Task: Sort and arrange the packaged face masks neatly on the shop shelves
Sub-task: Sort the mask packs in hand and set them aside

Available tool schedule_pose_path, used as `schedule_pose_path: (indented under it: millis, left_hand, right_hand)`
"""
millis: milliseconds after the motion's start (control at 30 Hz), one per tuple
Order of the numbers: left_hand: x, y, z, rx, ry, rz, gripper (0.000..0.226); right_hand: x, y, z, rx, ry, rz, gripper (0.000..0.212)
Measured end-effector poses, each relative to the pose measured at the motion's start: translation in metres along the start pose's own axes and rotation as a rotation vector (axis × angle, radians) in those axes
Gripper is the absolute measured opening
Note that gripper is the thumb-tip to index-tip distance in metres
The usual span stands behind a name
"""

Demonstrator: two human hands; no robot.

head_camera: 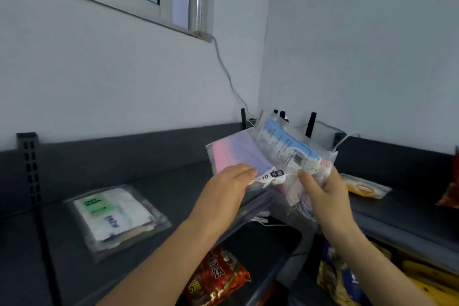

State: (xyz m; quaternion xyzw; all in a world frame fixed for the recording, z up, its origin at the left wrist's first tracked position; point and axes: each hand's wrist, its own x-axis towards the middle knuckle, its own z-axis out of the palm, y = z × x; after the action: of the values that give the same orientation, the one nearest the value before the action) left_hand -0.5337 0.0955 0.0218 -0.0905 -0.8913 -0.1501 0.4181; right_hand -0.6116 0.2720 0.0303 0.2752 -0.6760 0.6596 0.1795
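Landmark: the shelf, a dark top deck running into the room corner. All positions below refer to it.

1. The flat pack lies on the shelf deck, well left of the corner, label up, untouched.
2. The mask stack is held over the corner end of the shelf, fanned and tilted. The pink-and-purple pack faces left; the blue pack overlaps it from behind.
3. My left hand has its fingers closed over the lower edge of the pink-and-purple pack. My right hand is clamped on the stack's right lower corner, thumb in front.
4. Snack bags sit on the tier below the shelf edge.

Procedure, as I judge it: keep the right grip firm, draw one pack off with the left, and square its edges before laying it flat beside the flat pack. The film looks slippery; loose ear loops may snag.
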Motion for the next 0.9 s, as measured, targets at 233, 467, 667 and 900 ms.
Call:
schedule_pose_path:
  millis: [233,467,667,900]
  left_hand:
    - [0.057,-0.056,0.027,0.139,-0.136,0.037,0.043]
    - [0.098,-0.082,0.064,0.191,-0.121,0.011,0.044]
    - [0.136,-0.092,0.122,0.193,-0.151,-0.078,0.044]
    - [0.176,-0.113,0.194,0.267,-0.262,-0.193,0.037]
  right_hand:
    - [0.050,0.020,-0.004,-0.118,0.051,-0.076,0.022]
    - [0.097,0.040,-0.027,-0.207,0.114,-0.091,0.022]
    - [0.152,0.068,-0.043,-0.290,0.078,-0.134,0.008]
    - [0.236,0.109,-0.038,-0.386,-0.061,-0.209,0.026]
